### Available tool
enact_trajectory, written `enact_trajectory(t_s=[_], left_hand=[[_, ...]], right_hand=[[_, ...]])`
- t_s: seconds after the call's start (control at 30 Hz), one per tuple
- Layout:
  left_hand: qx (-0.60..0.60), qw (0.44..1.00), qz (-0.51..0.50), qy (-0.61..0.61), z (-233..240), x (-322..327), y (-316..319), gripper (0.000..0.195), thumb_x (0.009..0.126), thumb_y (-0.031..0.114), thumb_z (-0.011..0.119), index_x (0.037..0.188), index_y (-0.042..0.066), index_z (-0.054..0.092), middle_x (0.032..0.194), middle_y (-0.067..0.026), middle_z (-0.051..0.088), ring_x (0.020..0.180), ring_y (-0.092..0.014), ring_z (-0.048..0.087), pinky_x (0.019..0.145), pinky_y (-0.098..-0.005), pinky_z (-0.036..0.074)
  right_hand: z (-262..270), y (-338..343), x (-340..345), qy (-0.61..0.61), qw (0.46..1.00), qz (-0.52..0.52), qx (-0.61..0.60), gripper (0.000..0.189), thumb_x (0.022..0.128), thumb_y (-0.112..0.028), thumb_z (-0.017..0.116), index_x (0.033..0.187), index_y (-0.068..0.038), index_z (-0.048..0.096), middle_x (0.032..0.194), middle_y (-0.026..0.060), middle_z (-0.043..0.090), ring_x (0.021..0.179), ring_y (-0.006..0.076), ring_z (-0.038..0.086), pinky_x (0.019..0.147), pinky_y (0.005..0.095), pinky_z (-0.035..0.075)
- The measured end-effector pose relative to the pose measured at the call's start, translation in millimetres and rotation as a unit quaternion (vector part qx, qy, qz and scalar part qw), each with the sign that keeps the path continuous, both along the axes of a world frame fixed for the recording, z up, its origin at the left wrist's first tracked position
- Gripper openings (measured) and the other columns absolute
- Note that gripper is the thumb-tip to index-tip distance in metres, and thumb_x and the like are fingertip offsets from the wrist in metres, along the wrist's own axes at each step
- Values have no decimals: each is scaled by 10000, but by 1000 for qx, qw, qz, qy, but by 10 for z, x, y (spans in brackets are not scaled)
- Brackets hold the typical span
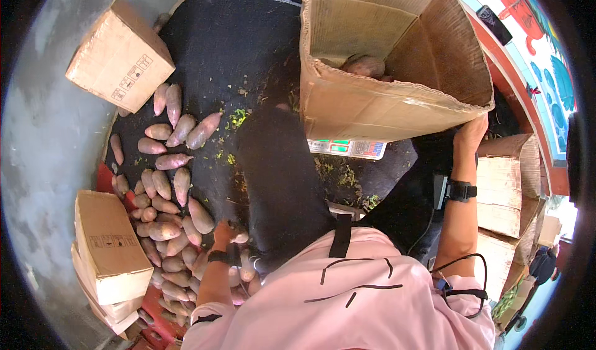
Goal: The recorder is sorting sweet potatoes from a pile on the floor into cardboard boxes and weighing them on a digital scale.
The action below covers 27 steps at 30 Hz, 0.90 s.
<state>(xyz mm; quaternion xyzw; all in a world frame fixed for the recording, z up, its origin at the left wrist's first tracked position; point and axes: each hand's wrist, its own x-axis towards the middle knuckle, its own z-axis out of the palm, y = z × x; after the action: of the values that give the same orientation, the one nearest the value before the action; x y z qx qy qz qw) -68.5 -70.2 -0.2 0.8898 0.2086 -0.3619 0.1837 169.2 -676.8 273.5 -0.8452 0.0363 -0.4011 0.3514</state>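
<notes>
My left hand (225,233) is down at the edge of a heap of sweet potatoes (174,243). Beside its fingers shows the pale end of one sweet potato (240,237); whether the fingers close around it cannot be told. My right hand (470,133) grips the near right corner of a large open cardboard box (372,105). Inside that box lie a few sweet potatoes (365,65), mostly hidden by the near wall. Under the box, a digital scale (347,148) with lit green displays sticks out toward me.
Loose sweet potatoes (184,128) lie on the dark floor at left. One closed carton (123,56) stands at upper left, another carton (111,247) at lower left. Stacked cardboard boxes (503,187) stand to my right. A phone (494,25) rests on the painted ledge.
</notes>
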Motion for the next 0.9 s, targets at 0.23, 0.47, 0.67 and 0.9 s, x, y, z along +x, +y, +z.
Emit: enact_trajectory(t_s=[0.23, 0.47, 0.67, 0.9], left_hand=[[-65, 967, 49, -242, 581, 661, -326, 415, 658, 144, 682, 989, -12, 485, 876, -147, 575, 799, -247, 558, 699, -331, 443], [-191, 880, 262, -347, 1134, 1203, -413, 451, 646, 151, 710, 1003, 0, 480, 864, -78, 535, 799, -172, 508, 726, -278, 419], [-255, 789, 261, -495, 1772, 1584, -427, 509, 688, 115, 707, 1084, -26, 420, 1028, -99, 486, 909, -189, 481, 813, -291, 396], [-351, 665, 293, -590, 2960, 1916, -1018, 488, 754, 159, 664, 1147, 24, 407, 1117, -90, 422, 1000, -183, 441, 816, -302, 411]], right_hand=[[69, 147, -7, -8, 995, -5, 99, 427, 908, -272, 280, 1054, 57, 510, 1010, 131, 560, 905, 198, 516, 810, 297, 382], [142, 131, 13, -11, 971, -28, 237, 432, 932, -312, 299, 966, 43, 544, 914, 94, 583, 809, 129, 511, 738, 248, 388], [122, 96, 54, -23, 927, -17, 374, 437, 928, -334, 294, 923, 14, 559, 823, 70, 591, 731, 136, 546, 674, 257, 419], [99, 21, 46, -26, 920, -24, 390, 412, 919, -325, 309, 855, -24, 582, 784, 39, 584, 704, 110, 508, 634, 235, 354]])
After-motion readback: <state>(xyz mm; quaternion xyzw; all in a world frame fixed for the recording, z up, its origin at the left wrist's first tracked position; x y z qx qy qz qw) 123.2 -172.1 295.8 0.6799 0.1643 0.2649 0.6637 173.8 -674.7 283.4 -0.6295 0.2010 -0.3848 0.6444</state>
